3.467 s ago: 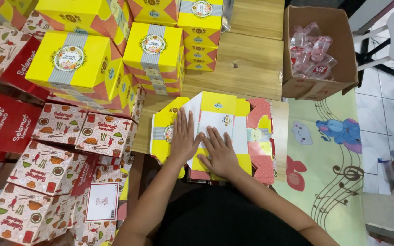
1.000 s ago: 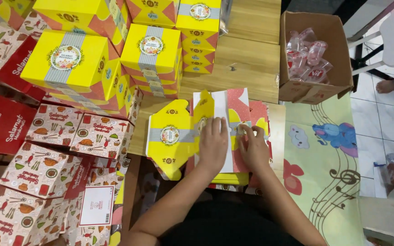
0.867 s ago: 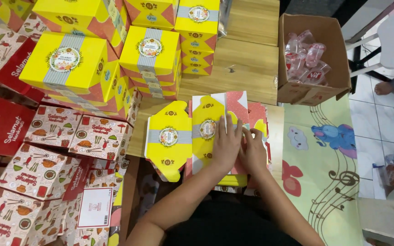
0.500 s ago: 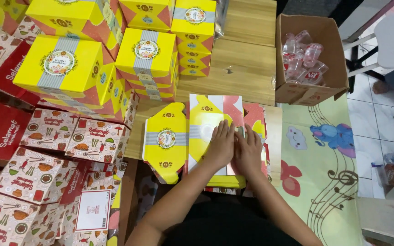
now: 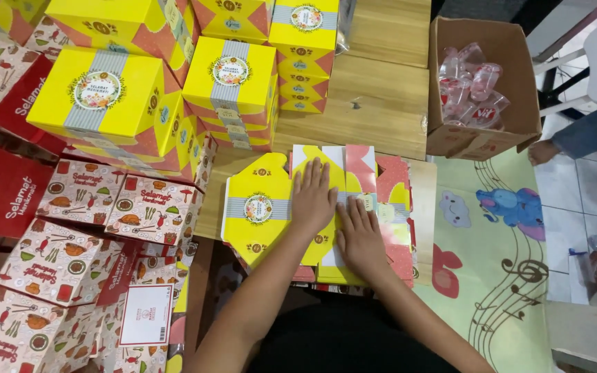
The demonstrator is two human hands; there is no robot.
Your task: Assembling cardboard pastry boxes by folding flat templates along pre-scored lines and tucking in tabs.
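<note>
While both palms are pressing flat, fingers spread, gripping nothing, the left hand [image 5: 314, 197] and right hand [image 5: 361, 233] are pinning the flattened yellow carton [image 5: 271, 207] on the near pile; uneven pressure could be skewing its crease.

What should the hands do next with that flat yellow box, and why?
Probably lift the flap on the left and fold it up along its crease. The yellow box blank lies flat on the wooden table, and both hands press on it side by side: left hand, right hand. The finished yellow boxes stacked behind it are already folded up.
</note>
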